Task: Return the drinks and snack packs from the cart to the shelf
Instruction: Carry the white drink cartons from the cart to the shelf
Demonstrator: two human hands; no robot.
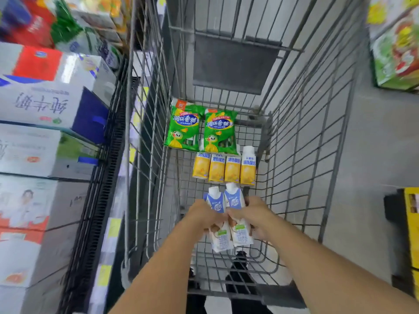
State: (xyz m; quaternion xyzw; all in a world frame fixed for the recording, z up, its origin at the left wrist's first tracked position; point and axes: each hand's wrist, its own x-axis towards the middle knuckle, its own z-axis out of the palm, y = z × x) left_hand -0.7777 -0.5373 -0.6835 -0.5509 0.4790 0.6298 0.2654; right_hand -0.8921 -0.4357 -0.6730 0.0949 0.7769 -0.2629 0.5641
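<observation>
Inside the wire cart lie two green snack packs at the far end and several yellow drink bottles in a row behind them. Nearest me are two blue-and-white drink cartons side by side, and two white cartons with green labels. My left hand grips the left pair of cartons. My right hand grips the right pair. Both hands are low in the cart basket, touching at the middle, and the cartons are partly hidden by my fingers.
A shelf on the left holds stacked milk boxes, with a black shelf edge beside the cart. Boxed goods stand at the upper right, and a yellow-black crate at the right. Grey floor surrounds the cart.
</observation>
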